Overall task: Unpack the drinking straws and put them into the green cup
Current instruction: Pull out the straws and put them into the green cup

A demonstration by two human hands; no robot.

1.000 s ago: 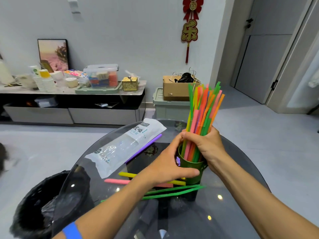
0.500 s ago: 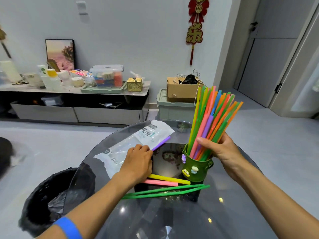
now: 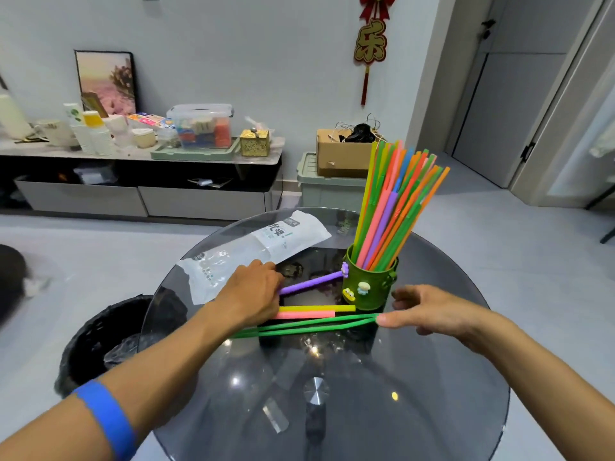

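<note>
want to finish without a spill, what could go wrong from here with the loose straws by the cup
1. The right hand touches the green straws right beside the cup; a bump could tip it, since its bundle leans right.
2. The left hand covers the ends of the purple straw, yellow straw and pink straw; one could roll off the table.

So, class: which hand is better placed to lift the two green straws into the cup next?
The right hand: its fingertips already touch the ends of the green straws, right beside the green cup. The left hand is busy at the purple straw.
</note>
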